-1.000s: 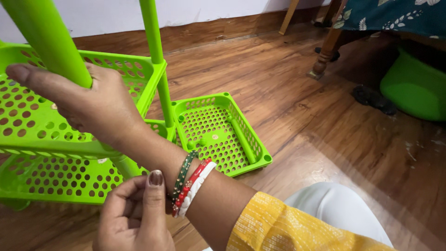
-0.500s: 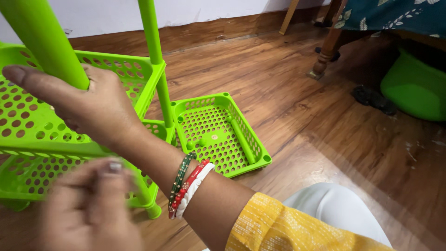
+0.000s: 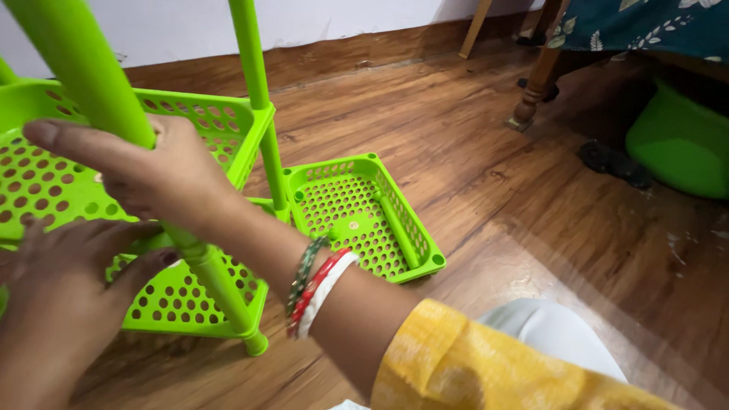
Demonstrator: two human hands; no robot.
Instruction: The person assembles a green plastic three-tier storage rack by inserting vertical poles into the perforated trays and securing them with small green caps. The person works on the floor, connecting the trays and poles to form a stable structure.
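The green rack (image 3: pixel 114 182) fills the left half of the frame, standing on the wood floor (image 3: pixel 486 152), two perforated trays stacked on slim green poles. Nearest pole (image 3: pixel 83 68) runs from the top left corner down through the upper tray (image 3: pixel 213 121) to a foot at lower centre-left. Right hand (image 3: pixel 144 171) is wrapped around that pole just where it meets the upper tray, thumb stretched out to the left, fingers clamped on it. The wrist carries green, red and white bangles (image 3: pixel 315 285), and a yellow sleeve (image 3: pixel 456 364) comes in from the bottom edge. Left hand (image 3: pixel 68 273), blurred, sits at lower left, fingers spread and pressed against the front edge of the upper tray, thumb reaching toward the pole below the right hand; whether it grips anything, hard to tell. Lower tray (image 3: pixel 182 296) shows beneath it. A second pole (image 3: pixel 258 99) rises at the rack's far corner. Just right of the rack, a loose tray (image 3: pixel 361 216) lies flat on the floor, touching the rack's corner, a spare pole piece (image 3: pixel 396 228) lying inside. Far right, a green tub (image 3: pixel 676 144) under a table, with a carved table leg (image 3: pixel 535 80) at upper right
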